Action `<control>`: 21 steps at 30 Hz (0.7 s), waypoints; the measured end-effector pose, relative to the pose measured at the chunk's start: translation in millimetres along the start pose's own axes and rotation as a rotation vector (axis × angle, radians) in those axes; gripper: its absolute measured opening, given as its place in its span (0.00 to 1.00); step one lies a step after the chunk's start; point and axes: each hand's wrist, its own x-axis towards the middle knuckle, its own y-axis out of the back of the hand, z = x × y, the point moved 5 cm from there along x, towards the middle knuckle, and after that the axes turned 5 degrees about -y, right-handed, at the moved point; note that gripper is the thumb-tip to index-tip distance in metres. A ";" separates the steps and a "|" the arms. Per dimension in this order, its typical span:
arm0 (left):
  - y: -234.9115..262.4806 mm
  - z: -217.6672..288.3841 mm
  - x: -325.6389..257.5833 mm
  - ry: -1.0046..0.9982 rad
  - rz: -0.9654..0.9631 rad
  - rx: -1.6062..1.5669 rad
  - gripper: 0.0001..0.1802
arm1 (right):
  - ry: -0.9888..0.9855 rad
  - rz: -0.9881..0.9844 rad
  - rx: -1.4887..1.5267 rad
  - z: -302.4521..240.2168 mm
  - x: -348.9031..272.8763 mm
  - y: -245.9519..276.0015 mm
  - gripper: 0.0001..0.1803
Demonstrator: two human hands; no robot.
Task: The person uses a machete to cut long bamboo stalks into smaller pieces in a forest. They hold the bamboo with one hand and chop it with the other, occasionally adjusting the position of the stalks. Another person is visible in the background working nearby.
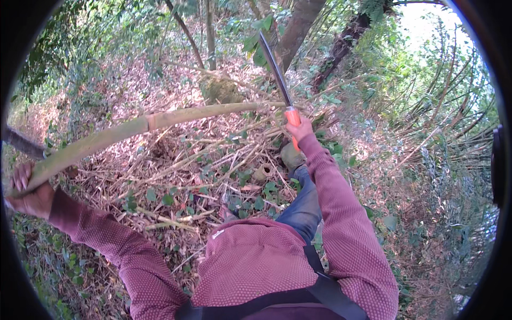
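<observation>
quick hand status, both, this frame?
Left hand: closed around the near end of the bamboo pole.
Right hand: closed on the orange handle of the machete, blade raised.

Yellow-green bamboo pole (pixel 160 121); machete (pixel 277 74) with dark grey blade, orange handle; maroon, finely dotted sleeves (pixel 341 213); blue trousers (pixel 304 205); brown leaf litter (pixel 176 165).

left hand (pixel 29 192) gripping bamboo pole (pixel 138 127) at far left | pole stretching rightward toward machete (pixel 277 72) | right hand (pixel 300 129) holding machete above boot (pixel 292 156)
</observation>
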 end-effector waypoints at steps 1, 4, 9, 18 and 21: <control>-1.9 9.1 -9.0 -0.003 -0.052 -0.029 0.15 | -0.054 -0.004 -0.012 24.8 8.8 -9.7 0.17; 14.8 31.3 -38.8 -0.086 0.206 0.184 0.21 | -0.200 0.019 -0.060 90.7 34.7 -51.4 0.18; 52.0 51.5 -112.9 -0.187 0.381 0.624 0.20 | -0.390 -0.250 0.442 133.5 9.4 -127.8 0.18; 224.0 87.9 -407.6 -0.157 1.553 0.790 0.16 | 0.033 -0.481 -0.234 -24.0 -6.5 -36.4 0.20; 210.4 103.5 -506.6 -0.019 1.870 0.829 0.16 | 0.021 -0.675 -0.131 -113.0 -27.3 -82.2 0.18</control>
